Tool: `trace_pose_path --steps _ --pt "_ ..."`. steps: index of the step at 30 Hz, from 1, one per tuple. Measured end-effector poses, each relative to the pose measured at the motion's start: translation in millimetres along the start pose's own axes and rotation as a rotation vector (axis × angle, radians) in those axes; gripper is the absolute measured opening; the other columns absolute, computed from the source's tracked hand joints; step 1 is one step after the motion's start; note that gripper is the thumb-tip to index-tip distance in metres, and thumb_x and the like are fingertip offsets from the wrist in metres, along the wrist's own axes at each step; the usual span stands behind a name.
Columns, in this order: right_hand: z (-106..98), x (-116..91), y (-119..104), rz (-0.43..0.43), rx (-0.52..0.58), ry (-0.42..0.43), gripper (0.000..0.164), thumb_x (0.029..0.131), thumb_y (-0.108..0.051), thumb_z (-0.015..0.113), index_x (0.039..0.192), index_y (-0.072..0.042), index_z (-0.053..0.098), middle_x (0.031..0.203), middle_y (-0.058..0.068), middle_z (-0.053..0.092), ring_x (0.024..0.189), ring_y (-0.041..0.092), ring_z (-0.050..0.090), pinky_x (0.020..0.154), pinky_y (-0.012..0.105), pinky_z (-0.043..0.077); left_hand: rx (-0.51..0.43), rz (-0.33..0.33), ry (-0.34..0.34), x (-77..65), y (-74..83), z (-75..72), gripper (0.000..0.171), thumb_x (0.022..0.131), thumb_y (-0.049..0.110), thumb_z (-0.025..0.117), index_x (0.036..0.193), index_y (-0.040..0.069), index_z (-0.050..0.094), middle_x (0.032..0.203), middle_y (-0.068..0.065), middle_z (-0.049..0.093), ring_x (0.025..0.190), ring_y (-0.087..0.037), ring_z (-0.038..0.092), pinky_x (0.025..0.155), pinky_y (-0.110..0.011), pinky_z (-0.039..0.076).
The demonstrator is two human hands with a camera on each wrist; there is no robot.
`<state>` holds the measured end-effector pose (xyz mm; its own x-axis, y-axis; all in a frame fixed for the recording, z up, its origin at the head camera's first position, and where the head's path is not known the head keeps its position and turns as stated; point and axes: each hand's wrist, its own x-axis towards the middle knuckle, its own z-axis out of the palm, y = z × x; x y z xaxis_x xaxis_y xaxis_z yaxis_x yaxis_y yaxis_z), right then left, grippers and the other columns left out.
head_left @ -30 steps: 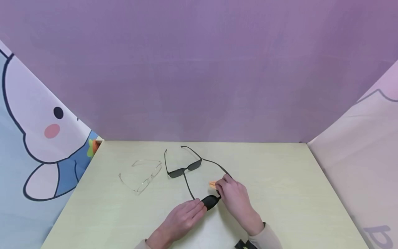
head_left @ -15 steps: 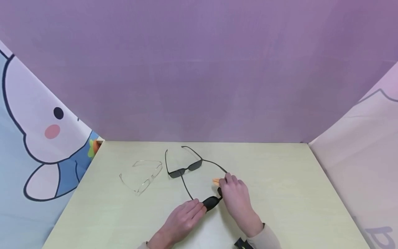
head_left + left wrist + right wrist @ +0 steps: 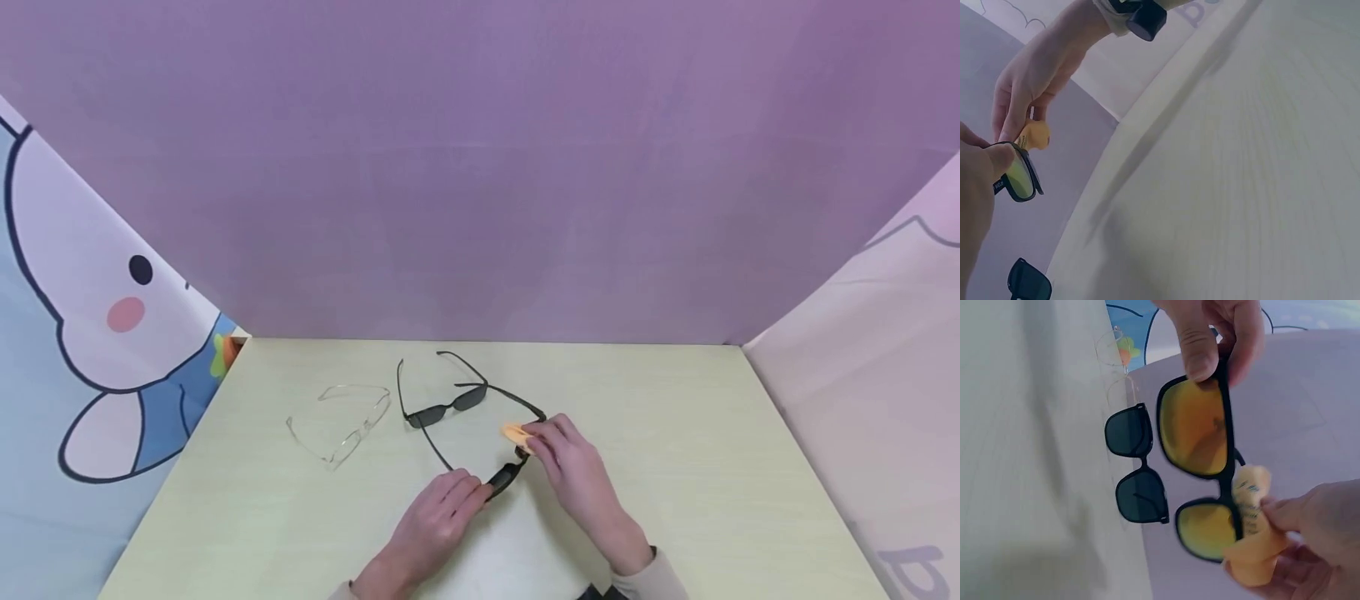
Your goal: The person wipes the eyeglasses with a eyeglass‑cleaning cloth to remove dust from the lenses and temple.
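My left hand [image 3: 438,517] grips one end of a pair of black-framed sunglasses [image 3: 504,477], thumb on the lens rim in the right wrist view. Their mirrored lenses [image 3: 1192,428] look orange-yellow there, and both temples are unfolded. At the other end, my right hand [image 3: 581,475] pinches a small orange cloth [image 3: 1252,553] with dark printing. The cloth lies against the outer edge of the farther lens, around the frame. In the head view the cloth [image 3: 517,435] shows past my right fingertips, while that lens is mostly hidden.
A second pair of dark sunglasses [image 3: 470,399] lies unfolded on the pale table [image 3: 675,500], just beyond my hands. Left of it are thin-framed clear glasses [image 3: 349,447]. A purple wall [image 3: 480,208] stands behind the table, with printed cloth at both sides.
The held sunglasses have tilted, so their lens looks narrower from above. My right hand has shifted and its fingers have turned, showing more of the cloth. My left hand has moved slightly left.
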<state>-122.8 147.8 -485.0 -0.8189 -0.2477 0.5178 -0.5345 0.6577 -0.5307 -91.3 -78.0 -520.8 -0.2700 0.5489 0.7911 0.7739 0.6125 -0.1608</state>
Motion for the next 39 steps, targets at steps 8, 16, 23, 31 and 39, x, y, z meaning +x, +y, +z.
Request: trace_pose_path --steps 8,16,23,31,39 --pt "2 -6 11 -0.056 0.084 0.125 0.023 0.088 0.006 0.074 0.109 -0.002 0.070 0.097 0.001 0.062 0.076 0.007 0.062 0.067 0.010 0.052 -0.001 -0.042 0.056 2.5 -3.8 -2.4 0.034 0.110 0.020 0.050 0.094 0.002 0.075 0.091 -0.006 0.073 0.084 -0.018 0.067 0.078 -0.028 0.058" --pt "6 -10 10 0.108 0.073 0.166 0.018 0.093 0.007 0.070 0.107 -0.001 0.065 0.094 0.000 0.057 0.080 0.006 0.056 0.065 0.020 0.054 -0.009 -0.038 0.133 4.2 -4.9 -2.0 0.030 0.107 0.018 0.056 0.091 0.001 0.075 0.088 -0.008 0.072 0.081 -0.020 0.068 0.076 -0.029 0.058" --pt "8 -12 15 0.183 0.080 0.277 0.017 0.095 0.010 0.064 0.110 0.003 0.060 0.094 0.006 0.056 0.077 0.009 0.052 0.059 0.017 0.046 0.013 -0.079 0.185 9.4 -7.5 -8.3 0.031 0.106 0.019 0.057 0.089 0.000 0.074 0.085 -0.008 0.072 0.077 -0.020 0.067 0.074 -0.030 0.058" --pt "16 -15 6 0.304 0.356 0.200 0.012 0.100 0.001 0.063 0.111 -0.001 0.061 0.103 0.006 0.067 0.085 0.012 0.063 0.074 0.023 0.055 -0.093 -0.246 0.269 13.7 -5.0 -10.4 0.028 0.102 0.022 0.065 0.087 0.001 0.073 0.084 -0.006 0.071 0.079 -0.022 0.066 0.077 -0.030 0.056" --pt "38 -22 -13 0.186 0.518 0.236 0.021 0.099 0.008 0.060 0.119 0.006 0.056 0.105 0.011 0.069 0.091 0.013 0.068 0.081 0.021 0.058 -0.337 -0.627 0.280 21.6 8.6 -13.6 0.017 0.092 0.023 0.077 0.095 0.006 0.072 0.088 -0.004 0.071 0.078 -0.016 0.065 0.071 -0.018 0.054"
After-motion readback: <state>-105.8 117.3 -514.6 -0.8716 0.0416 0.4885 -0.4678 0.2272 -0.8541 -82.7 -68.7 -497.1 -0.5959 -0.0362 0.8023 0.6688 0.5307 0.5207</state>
